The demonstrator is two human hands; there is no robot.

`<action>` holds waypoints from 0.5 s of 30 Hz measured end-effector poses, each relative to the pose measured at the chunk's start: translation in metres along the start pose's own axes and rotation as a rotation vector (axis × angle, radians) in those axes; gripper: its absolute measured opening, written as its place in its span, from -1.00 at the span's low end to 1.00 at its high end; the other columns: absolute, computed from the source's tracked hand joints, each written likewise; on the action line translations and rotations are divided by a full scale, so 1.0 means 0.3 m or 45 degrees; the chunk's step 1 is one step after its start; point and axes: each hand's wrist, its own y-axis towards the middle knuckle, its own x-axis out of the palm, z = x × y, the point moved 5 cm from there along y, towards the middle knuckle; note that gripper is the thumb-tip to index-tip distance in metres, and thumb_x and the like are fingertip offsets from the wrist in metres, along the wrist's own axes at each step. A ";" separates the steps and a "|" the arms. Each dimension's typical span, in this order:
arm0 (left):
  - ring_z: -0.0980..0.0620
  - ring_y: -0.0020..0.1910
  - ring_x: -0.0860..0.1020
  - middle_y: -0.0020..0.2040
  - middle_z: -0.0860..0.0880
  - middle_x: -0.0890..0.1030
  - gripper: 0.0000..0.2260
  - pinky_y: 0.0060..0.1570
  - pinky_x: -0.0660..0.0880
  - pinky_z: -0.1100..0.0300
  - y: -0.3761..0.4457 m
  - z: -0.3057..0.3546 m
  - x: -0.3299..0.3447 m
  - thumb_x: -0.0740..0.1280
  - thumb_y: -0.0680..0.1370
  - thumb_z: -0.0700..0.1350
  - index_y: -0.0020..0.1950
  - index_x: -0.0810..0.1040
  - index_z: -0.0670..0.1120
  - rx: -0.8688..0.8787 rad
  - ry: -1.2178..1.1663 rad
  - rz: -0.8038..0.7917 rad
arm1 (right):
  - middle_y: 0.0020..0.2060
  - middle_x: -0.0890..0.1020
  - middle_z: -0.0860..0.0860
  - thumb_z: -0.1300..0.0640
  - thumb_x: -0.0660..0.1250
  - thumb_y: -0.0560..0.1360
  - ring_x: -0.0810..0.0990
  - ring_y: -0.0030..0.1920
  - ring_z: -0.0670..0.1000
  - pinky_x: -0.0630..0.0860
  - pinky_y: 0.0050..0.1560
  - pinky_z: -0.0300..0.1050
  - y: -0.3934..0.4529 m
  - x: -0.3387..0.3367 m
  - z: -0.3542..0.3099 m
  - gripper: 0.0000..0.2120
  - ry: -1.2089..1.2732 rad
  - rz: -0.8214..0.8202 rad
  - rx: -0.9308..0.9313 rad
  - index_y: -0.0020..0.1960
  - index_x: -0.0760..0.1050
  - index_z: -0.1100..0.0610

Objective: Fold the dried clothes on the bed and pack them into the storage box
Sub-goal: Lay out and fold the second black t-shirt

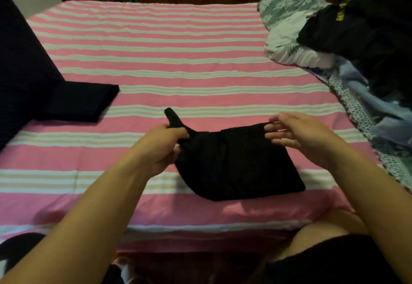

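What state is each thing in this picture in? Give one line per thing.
Black garment: partly folded, flat on the bed.
Left hand: closed on the garment's left corner.
Right hand: fingers spread, at the far right edge.
Folded dark cloth: lying flat.
Clothes pile: unfolded, heaped.

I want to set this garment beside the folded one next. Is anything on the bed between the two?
Nothing visible. Only bare striped bedsheet lies between the black garment, gripped by the left hand, and the folded black piece. The unfolded clothes pile sits far right.
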 end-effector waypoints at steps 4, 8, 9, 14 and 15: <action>0.07 -0.46 0.50 -0.25 -0.08 0.52 -0.57 -0.47 0.44 0.21 -0.059 0.121 0.407 0.32 0.63 -0.19 0.47 0.30 -0.12 0.189 0.037 -0.392 | 0.04 0.68 0.11 -0.24 0.20 0.58 0.69 0.02 0.11 0.63 -0.01 0.04 -0.036 0.036 -0.008 -0.47 0.295 -0.343 0.335 0.24 0.53 0.19; 0.03 0.05 0.64 0.14 0.01 0.64 -0.61 0.04 0.59 0.08 0.002 0.026 0.466 0.25 0.65 -0.12 0.49 0.42 -0.02 0.490 0.419 -0.184 | -0.01 0.71 0.05 -0.09 0.30 0.60 0.68 -0.07 0.01 0.59 -0.08 -0.08 -0.018 0.015 0.075 -0.68 -0.036 -0.138 0.380 0.15 0.62 0.13; 0.05 0.11 0.61 0.19 0.04 0.63 -0.63 0.07 0.55 0.13 0.020 -0.018 0.413 0.22 0.64 -0.14 0.45 0.48 -0.02 0.566 0.544 -0.052 | -0.01 0.71 0.06 -0.02 0.34 0.60 0.68 -0.07 0.01 0.61 -0.07 -0.06 -0.004 -0.002 0.104 -0.77 -0.278 -0.029 0.343 0.11 0.61 0.13; 0.05 0.20 0.55 0.29 0.02 0.51 -0.66 0.26 0.54 -0.07 0.052 -0.239 0.276 0.21 0.65 -0.02 0.43 0.46 0.13 0.702 0.717 0.022 | 0.04 0.68 0.10 0.10 0.33 0.58 0.65 0.06 0.14 0.58 0.17 0.13 0.037 -0.034 0.148 -0.74 -0.737 0.245 0.176 0.23 0.60 0.14; 0.03 0.37 0.44 0.42 0.00 0.42 -0.60 0.43 0.40 -0.01 0.044 -0.256 0.287 0.22 0.66 0.02 0.51 0.40 0.10 0.748 0.763 0.022 | 0.04 0.67 0.10 0.09 0.32 0.58 0.64 0.04 0.15 0.58 0.14 0.11 0.032 -0.044 0.152 -0.74 -0.766 0.286 0.164 0.23 0.59 0.14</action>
